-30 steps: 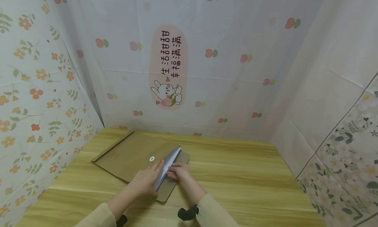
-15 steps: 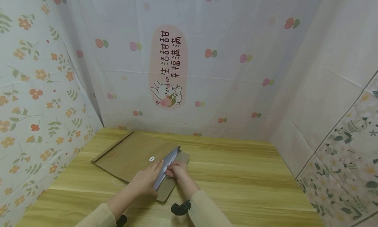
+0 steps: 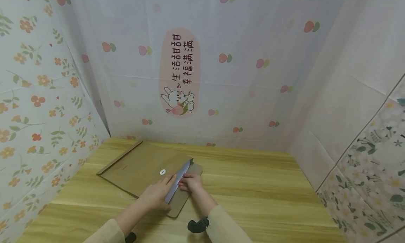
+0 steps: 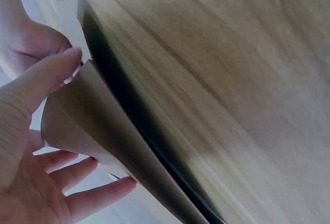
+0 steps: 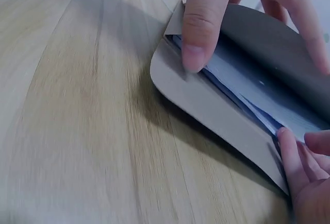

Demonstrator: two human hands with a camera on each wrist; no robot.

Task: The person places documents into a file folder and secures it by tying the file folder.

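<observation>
A brown paper document envelope point(image 3: 139, 165) with a white button lies slanted on the table, its flap point(image 3: 180, 204) folded out toward the right. Pale bluish papers point(image 5: 258, 87) show inside its gaping mouth. My left hand point(image 3: 156, 195) grips the envelope at that mouth. Its thumb point(image 5: 198, 41) is at the flap side, and the other fingers point(image 4: 100, 198) lie over the upper panel. At the middle of the opening, my right hand point(image 3: 192, 184) has curled fingers point(image 5: 290, 157) pinching the papers' edge. How far the papers reach inside is hidden.
The wood-grain table point(image 3: 253, 194) extends to the right of the envelope. Patterned cloth point(image 3: 240, 95) hangs behind it and on both sides. A black wrist device point(image 3: 198, 225) sits by the right sleeve.
My right hand has shifted slightly along the papers' edge, and the exposed strip of paper looks a little narrower. The left hand keeps its hold on the envelope.
</observation>
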